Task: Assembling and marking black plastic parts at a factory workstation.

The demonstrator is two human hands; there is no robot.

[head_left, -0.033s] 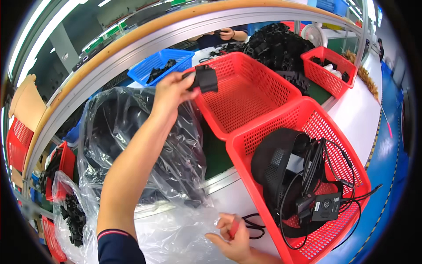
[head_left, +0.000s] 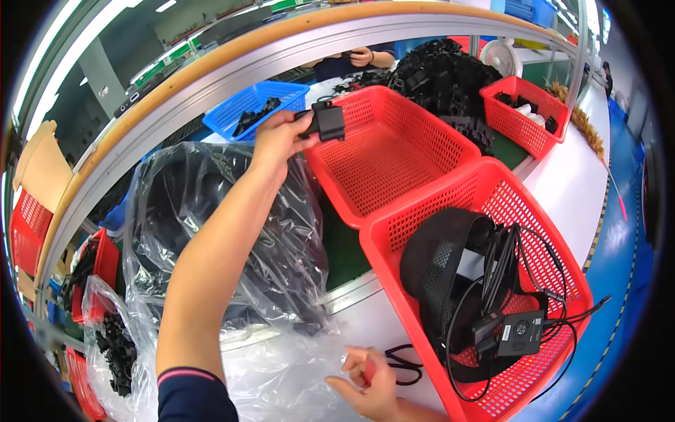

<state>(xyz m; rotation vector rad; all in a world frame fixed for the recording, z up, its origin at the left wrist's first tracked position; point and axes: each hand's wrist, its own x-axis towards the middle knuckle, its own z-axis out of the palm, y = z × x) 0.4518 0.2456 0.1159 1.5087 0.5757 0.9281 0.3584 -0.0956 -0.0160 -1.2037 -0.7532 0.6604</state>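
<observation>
My left hand (head_left: 281, 138) is stretched forward and closed on a black plastic part (head_left: 328, 121), blocky in shape. It holds the part above the left rim of a red perforated basket (head_left: 394, 151). Low in the picture, my right hand (head_left: 376, 390) has its fingers loosely bent and apart, with something red at one finger. It hovers over clear plastic film, beside a nearer red basket (head_left: 404, 309). In that basket lie a black mesh-sided item (head_left: 436, 257), coiled black cables (head_left: 500, 264) and a small black box (head_left: 520, 333).
A large clear plastic bag (head_left: 225, 232) with dark contents fills the left side. Behind are a blue basket (head_left: 281, 90), a heap of black parts (head_left: 439, 70) and a smaller red basket (head_left: 524, 126). A metal frame bar (head_left: 239, 69) arches overhead. Another person's hands (head_left: 362, 56) show beyond.
Very little differs. The black plastic part in my left hand has shifted slightly up and left; my right hand stays in nearly the same place.
</observation>
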